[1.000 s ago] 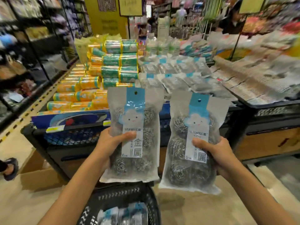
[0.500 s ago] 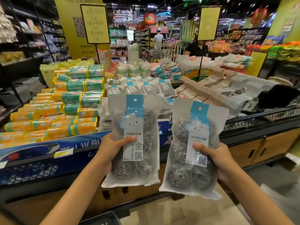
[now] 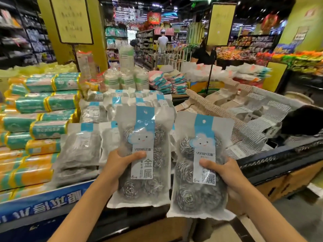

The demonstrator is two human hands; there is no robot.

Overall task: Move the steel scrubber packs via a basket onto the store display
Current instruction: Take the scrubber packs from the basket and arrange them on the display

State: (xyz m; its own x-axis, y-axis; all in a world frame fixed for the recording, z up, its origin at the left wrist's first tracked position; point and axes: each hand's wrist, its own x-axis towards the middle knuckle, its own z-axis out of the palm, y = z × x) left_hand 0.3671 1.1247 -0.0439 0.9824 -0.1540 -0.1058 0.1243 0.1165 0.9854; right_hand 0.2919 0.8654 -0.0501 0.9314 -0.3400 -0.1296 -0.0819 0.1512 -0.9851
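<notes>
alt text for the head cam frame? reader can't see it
A person's left hand and right hand each grip a clear plastic pouch of steel scrubber balls with a blue cloud label, left pouch and right pouch held upright before a store display table. Stacked matching pouches lie behind them, teal and orange wrapped rolls further left.

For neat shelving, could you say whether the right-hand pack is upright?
Upright: the right hand holds the pack with its blue header on top.

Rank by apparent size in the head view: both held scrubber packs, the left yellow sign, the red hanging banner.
1. Right-hand pack and left-hand pack: alike, enlarged by nearness.
2. Left yellow sign.
3. Red hanging banner.
</notes>
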